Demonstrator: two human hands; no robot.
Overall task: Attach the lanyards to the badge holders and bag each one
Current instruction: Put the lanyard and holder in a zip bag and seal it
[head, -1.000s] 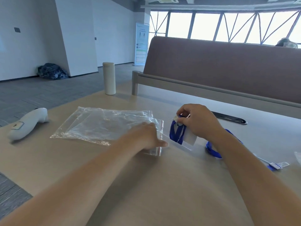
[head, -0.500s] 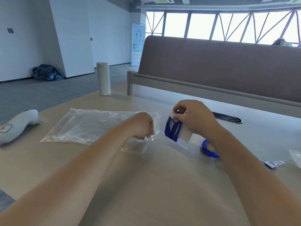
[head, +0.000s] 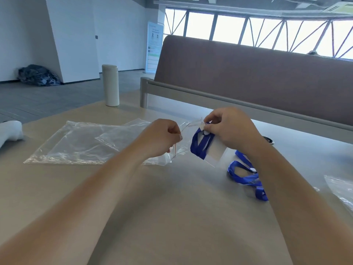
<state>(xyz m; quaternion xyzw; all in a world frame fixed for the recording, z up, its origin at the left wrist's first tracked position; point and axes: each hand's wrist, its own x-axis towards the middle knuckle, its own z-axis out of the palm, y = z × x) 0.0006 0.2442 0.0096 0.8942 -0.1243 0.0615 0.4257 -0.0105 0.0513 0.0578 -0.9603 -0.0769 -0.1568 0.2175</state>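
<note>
The badge holder [head: 216, 153], with a blue lanyard [head: 199, 148] folded in loops against its left face, hung just above the table [head: 172, 217], pinched at its top by the right hand [head: 229, 131], thumb and fingertips pressed together on the clip end. Its long axis ran from that pinch downward and slightly rightward, with the free bottom edge towards the person and the top end tipped towards the bag. Just left of the holder, the left hand [head: 162, 138] had its fingers curled, nipping the mouth edge of a clear bag [head: 122, 138] that lay over more bags [head: 72, 148] further left. This looked like the bagging step: the lanyard seemed already attached. Next, the mouth would need spreading and the holder turning to slide in end first, loops kept tucked. A second lanyard [head: 246, 175] lay just right of the holder.
</note>
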